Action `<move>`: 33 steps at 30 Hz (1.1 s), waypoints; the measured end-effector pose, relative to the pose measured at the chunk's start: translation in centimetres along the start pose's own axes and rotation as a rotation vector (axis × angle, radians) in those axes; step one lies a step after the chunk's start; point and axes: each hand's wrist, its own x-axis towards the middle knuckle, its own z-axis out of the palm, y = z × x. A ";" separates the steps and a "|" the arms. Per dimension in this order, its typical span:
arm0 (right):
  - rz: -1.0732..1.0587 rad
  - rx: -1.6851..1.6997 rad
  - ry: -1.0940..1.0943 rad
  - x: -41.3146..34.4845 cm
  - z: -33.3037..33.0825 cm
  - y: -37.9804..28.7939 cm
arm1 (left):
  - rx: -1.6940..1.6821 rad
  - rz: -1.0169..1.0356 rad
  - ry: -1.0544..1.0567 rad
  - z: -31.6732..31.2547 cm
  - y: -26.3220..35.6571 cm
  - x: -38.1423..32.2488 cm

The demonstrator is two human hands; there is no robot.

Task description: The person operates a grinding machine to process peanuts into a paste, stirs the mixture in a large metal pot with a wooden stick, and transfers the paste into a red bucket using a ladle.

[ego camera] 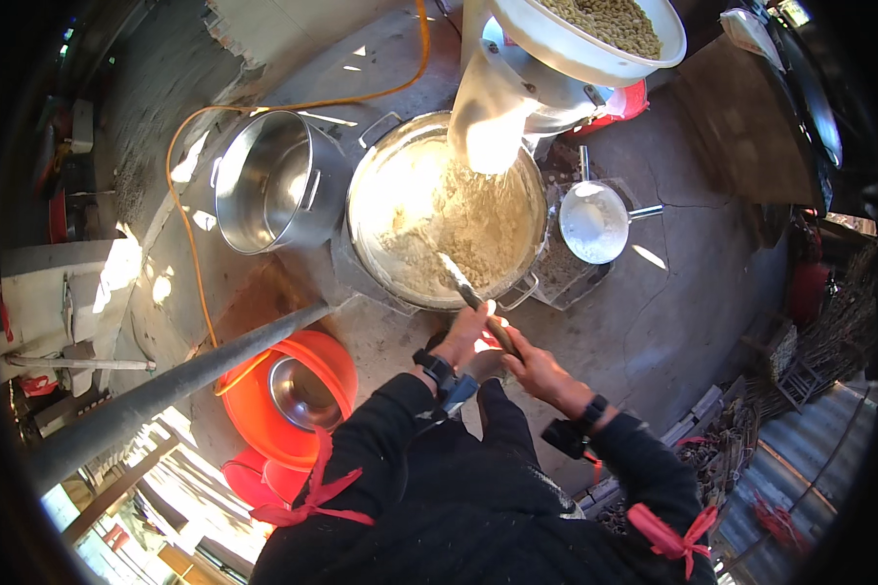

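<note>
My left hand (470,333) and my right hand (545,373) are both closed around a wooden stick (471,295), the left one nearer the pot. The stick's far end reaches into a large metal pot (540,241) full of a pale, frothy mass (475,219), and its tip is hidden there. Above the pot's far side hangs the pale spout (490,102) of a metal machine (556,95). On top of that machine, a white basin (593,66) holds soaked-looking beans (607,25).
An empty steel pot (263,183) stands left of the large pot, beside an orange hose (190,219). Right of it is a small pan (594,223) with white residue. A grey pole (190,380) slants across the left, over an orange tub (336,365) holding a metal bowl (304,395).
</note>
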 end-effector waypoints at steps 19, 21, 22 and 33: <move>0.401 0.252 -0.285 -6.0 -10.8 -4.5 | -0.294 -0.260 -0.134 11.0 0.0 -2.6; 0.333 0.236 -0.209 -2.7 -8.2 -2.8 | -0.254 -0.156 -0.052 8.3 0.7 -0.1; 0.246 0.249 -0.137 -1.4 -6.9 -2.2 | -0.194 -0.107 -0.039 7.0 1.2 1.0; 0.144 0.375 0.215 6.7 -1.6 -1.1 | 0.205 0.005 -0.020 0.9 6.9 9.3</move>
